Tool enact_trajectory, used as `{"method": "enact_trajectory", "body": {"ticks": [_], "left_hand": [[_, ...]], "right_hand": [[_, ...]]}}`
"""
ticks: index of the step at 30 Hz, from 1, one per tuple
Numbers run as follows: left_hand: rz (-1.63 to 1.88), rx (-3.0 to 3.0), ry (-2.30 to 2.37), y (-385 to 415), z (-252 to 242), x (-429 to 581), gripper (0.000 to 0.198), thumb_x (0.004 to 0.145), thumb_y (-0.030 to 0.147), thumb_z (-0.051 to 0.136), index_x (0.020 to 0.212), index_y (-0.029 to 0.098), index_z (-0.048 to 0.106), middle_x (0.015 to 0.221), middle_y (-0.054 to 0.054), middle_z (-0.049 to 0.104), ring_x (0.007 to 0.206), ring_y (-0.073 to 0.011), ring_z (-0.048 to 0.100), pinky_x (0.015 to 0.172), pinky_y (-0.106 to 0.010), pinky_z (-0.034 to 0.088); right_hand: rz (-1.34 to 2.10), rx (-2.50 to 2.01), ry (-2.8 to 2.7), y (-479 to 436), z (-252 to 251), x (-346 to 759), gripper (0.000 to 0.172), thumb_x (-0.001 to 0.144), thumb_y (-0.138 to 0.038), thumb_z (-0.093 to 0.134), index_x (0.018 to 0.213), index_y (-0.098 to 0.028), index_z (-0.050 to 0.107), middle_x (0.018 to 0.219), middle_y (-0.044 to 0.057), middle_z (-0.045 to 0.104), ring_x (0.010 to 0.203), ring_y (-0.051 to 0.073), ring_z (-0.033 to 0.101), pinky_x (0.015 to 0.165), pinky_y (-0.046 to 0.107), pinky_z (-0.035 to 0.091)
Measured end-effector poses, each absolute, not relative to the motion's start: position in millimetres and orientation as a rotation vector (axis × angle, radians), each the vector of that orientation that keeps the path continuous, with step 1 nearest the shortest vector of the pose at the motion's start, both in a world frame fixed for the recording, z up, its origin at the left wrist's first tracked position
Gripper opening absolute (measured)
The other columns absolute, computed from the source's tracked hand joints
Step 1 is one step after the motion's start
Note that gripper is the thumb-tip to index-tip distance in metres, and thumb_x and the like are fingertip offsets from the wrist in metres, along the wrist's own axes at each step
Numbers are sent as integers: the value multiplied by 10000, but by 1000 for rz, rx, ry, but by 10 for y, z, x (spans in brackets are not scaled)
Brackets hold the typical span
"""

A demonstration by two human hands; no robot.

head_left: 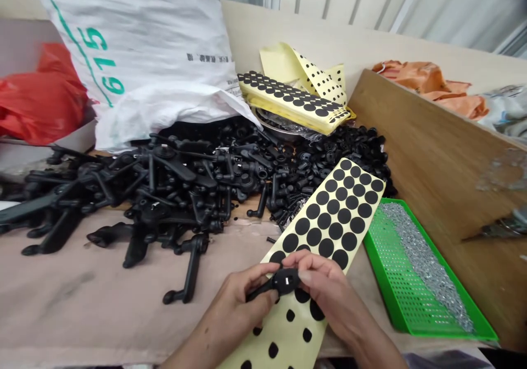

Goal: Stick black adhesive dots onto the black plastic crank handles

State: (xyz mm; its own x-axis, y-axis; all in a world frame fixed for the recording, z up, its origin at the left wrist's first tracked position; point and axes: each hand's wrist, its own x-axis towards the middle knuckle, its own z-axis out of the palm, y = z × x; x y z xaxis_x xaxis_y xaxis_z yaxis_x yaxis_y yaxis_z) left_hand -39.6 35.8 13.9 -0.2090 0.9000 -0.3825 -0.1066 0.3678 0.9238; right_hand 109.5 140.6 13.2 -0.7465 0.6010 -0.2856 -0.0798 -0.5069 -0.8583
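Note:
Between both hands is a black plastic crank handle (284, 282), its round head facing up with a small bright opening in it. My left hand (247, 297) pinches it from the left, thumb below and fingers above. On the other side my right hand (323, 281) presses thumb and fingertips against the round head's edge. Beneath them lies a pale yellow sheet of round black stickers (335, 215), with rows of big dots above the hands and smaller dark spots below. Whether the right fingers also hold a sticker cannot be made out.
Black crank handles (164, 177) are heaped at the left, small black parts (349, 144) at the back. A green tray (395, 303) of small metal pieces stands right, beside a wooden board (436, 155). Behind are a white sack (144, 39), stacked sticker sheets (296, 102) and a red bag (45, 94).

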Motion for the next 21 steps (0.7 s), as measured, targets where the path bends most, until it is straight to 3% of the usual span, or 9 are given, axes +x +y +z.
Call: {"method": "enact_trajectory", "body": {"ticks": [10, 15, 21], "left_hand": [[1124, 780, 1485, 327, 163, -372, 476, 754, 298, 553, 1194, 116, 565, 835, -62, 660, 516, -111, 476, 478, -234, 435], [1135, 843, 1530, 317, 184, -362, 433, 749, 281, 551, 1151, 131, 609, 838, -66, 676, 571, -143, 525, 481, -230, 441], [1141, 921, 1594, 295, 173, -349, 411, 775, 260, 525, 1158, 144, 616, 807, -52, 689, 505, -126, 517, 477, -232, 442]], "right_hand": [[2156, -870, -1394, 1374, 122, 1077, 103, 688, -206, 644, 605, -172, 594, 955, 43, 630, 793, 169, 544, 688, 265, 400], [2128, -878, -1438, 1372, 110, 1080, 96, 704, -212, 634, 625, -176, 593, 957, 39, 624, 799, 167, 535, 696, 262, 393], [2120, -887, -1447, 1382, 127, 1063, 114, 712, -235, 650, 631, -176, 595, 932, 36, 614, 788, 165, 527, 691, 261, 394]]}}
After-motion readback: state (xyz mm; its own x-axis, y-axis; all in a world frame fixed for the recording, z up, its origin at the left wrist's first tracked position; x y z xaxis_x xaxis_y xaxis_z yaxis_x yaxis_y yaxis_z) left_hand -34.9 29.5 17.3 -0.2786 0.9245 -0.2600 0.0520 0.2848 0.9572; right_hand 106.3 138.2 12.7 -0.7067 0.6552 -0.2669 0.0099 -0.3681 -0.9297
